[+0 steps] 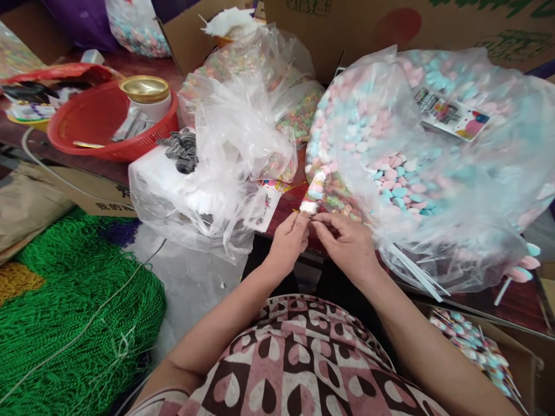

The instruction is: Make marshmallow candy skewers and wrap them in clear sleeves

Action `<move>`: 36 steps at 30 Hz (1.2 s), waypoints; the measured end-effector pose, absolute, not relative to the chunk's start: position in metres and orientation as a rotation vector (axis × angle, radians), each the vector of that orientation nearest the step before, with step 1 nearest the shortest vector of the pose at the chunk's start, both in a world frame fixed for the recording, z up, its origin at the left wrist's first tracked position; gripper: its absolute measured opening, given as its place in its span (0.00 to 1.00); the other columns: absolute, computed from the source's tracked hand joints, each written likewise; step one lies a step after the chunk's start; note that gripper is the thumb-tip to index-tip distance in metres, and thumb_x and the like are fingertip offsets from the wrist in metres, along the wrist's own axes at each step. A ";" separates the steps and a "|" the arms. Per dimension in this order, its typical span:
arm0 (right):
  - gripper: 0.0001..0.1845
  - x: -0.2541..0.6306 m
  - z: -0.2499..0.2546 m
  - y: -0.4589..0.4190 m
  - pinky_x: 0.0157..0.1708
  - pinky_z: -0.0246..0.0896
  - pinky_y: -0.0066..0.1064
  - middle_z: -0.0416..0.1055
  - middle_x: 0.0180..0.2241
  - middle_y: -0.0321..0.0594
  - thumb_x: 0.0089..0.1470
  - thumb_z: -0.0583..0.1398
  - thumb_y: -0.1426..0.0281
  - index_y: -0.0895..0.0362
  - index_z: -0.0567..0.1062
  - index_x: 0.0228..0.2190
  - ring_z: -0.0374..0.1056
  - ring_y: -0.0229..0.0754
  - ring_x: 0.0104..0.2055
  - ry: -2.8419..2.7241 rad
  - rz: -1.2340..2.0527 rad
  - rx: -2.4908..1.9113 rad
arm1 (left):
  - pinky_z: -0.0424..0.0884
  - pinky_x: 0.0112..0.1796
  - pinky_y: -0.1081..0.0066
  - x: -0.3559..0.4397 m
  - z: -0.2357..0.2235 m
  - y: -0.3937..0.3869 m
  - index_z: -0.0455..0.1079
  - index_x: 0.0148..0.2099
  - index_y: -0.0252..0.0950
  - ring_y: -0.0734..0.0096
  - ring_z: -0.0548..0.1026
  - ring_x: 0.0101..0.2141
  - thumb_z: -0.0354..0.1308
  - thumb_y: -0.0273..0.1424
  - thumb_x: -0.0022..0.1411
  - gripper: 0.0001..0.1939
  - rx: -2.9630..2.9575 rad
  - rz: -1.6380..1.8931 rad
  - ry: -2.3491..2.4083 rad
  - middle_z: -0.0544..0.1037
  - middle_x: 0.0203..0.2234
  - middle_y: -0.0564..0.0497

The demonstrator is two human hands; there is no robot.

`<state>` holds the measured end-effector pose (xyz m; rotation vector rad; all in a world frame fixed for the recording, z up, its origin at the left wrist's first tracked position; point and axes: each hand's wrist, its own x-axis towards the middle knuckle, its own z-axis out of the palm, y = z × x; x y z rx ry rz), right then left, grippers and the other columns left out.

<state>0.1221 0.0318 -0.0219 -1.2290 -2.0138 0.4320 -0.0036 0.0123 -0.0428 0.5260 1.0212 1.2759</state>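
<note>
In my left hand (289,242) I grip the gathered end of a small clear bag of pastel candies (315,190). The bag points away from me over the table edge. A short piece of gold tie (296,210) sticks out beside my left thumb. My right hand (347,242) is closed in a pinch right beside the bag's end; what lies between its fingertips is too small to make out. A large clear sack of pink, blue and white candies (399,179) lies open beyond my right hand. White sticks (416,271) lie at its near side.
Left of my hands lie a plastic-wrapped white stack (173,190), a bundle of dark ties (182,150) and a printed card (264,208). Farther left stands a red basket (108,153). Candy pops (520,271) sit at the right edge, above a box of filled packets (472,346). Green cords (87,300) are heaped lower left.
</note>
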 end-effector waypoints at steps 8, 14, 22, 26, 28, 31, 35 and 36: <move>0.10 0.132 -0.032 0.034 0.34 0.65 0.31 0.75 0.26 0.36 0.54 0.64 0.62 0.56 0.77 0.27 0.69 0.38 0.29 -1.555 1.180 -1.205 | 0.47 0.16 0.80 -0.012 -0.031 0.007 0.63 0.28 0.34 0.85 0.50 0.12 0.57 0.43 0.62 0.19 0.423 1.009 0.669 0.51 0.14 0.62; 0.17 0.146 -0.027 0.036 0.46 0.67 0.35 0.78 0.40 0.37 0.49 0.69 0.60 0.50 0.80 0.42 0.72 0.41 0.41 -1.451 1.620 -0.977 | 0.49 0.16 0.77 -0.019 -0.023 0.000 0.60 0.25 0.35 0.83 0.49 0.11 0.47 0.38 0.69 0.20 0.366 0.707 0.452 0.49 0.13 0.61; 0.10 0.144 -0.044 0.037 0.37 0.67 0.33 0.76 0.26 0.35 0.55 0.64 0.63 0.53 0.78 0.24 0.71 0.39 0.31 -1.550 1.136 -1.010 | 0.49 0.16 0.79 -0.011 -0.018 -0.003 0.65 0.31 0.35 0.83 0.49 0.11 0.51 0.39 0.68 0.16 0.345 0.785 0.487 0.51 0.14 0.63; 0.09 0.136 -0.036 0.031 0.33 0.64 0.32 0.74 0.25 0.35 0.56 0.61 0.71 0.54 0.75 0.24 0.69 0.39 0.28 -1.731 0.626 -1.050 | 0.47 0.16 0.81 -0.003 -0.022 0.001 0.63 0.31 0.35 0.85 0.51 0.12 0.60 0.42 0.61 0.16 0.427 1.017 0.650 0.53 0.14 0.63; 0.09 0.134 -0.033 0.029 0.34 0.64 0.33 0.74 0.25 0.36 0.57 0.60 0.71 0.54 0.75 0.26 0.69 0.40 0.29 -1.773 0.514 -1.032 | 0.47 0.16 0.81 0.001 -0.026 0.002 0.62 0.30 0.35 0.86 0.50 0.13 0.63 0.45 0.57 0.19 0.497 1.110 0.740 0.53 0.14 0.64; 0.09 0.133 -0.033 0.027 0.34 0.65 0.33 0.75 0.26 0.36 0.58 0.59 0.70 0.54 0.75 0.26 0.70 0.40 0.30 -1.777 0.520 -1.036 | 0.48 0.16 0.82 0.005 -0.031 0.004 0.62 0.30 0.35 0.86 0.49 0.14 0.64 0.47 0.55 0.21 0.575 1.195 0.834 0.52 0.14 0.64; 0.08 0.133 -0.031 0.025 0.35 0.65 0.33 0.77 0.28 0.38 0.57 0.59 0.69 0.54 0.77 0.29 0.71 0.40 0.31 -1.735 0.705 -1.155 | 0.49 0.16 0.82 0.005 -0.038 0.003 0.63 0.30 0.36 0.85 0.51 0.16 0.61 0.48 0.58 0.21 0.661 1.205 0.895 0.56 0.17 0.62; 0.07 0.133 -0.029 0.024 0.35 0.65 0.32 0.77 0.28 0.37 0.57 0.59 0.68 0.54 0.76 0.29 0.71 0.40 0.31 -1.740 0.742 -1.185 | 0.50 0.16 0.81 0.005 -0.040 0.002 0.63 0.30 0.36 0.84 0.52 0.16 0.61 0.48 0.58 0.21 0.680 1.198 0.907 0.57 0.18 0.61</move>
